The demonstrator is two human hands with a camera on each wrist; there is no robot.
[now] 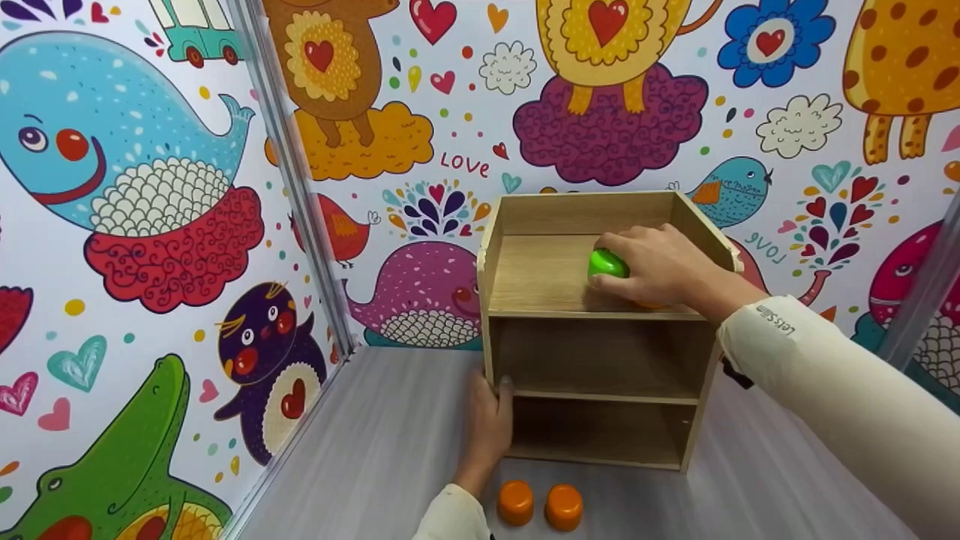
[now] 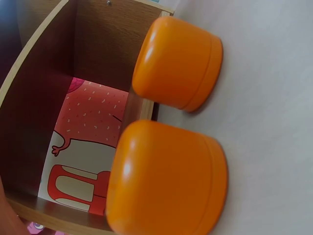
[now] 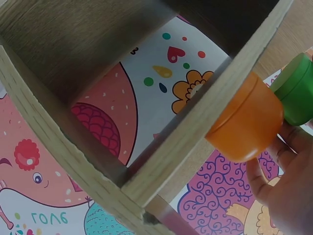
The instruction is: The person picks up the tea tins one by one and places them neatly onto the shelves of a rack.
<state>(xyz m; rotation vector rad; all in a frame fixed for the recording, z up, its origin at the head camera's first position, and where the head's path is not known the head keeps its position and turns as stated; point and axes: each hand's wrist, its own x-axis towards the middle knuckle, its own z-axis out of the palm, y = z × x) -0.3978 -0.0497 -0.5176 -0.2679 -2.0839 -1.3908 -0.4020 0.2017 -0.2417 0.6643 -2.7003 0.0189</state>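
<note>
A small wooden shelf unit (image 1: pixel 600 316) with open tiers stands on the grey surface. At its top tier, my right hand (image 1: pixel 660 266) holds a bright green cup-shaped plastic piece (image 1: pixel 606 264) between thumb and fingers. An orange cup-shaped piece (image 3: pixel 252 120) sits on that tier, mostly hidden under the hand in the head view; fingers (image 3: pixel 257 178) are right at its side. My left hand (image 1: pixel 489 420) grips the unit's lower left side panel, thumb at the front. Two more orange cup-shaped pieces (image 1: pixel 516 502) rest in front of the unit, side by side.
A wall panel (image 1: pixel 465 112) with colourful cartoon animals rises close behind the unit, and another (image 1: pixel 135 225) runs along the left. A metal corner strip (image 1: pixel 300 172) joins them. The grey surface (image 1: pixel 390 420) extends on both sides of the unit.
</note>
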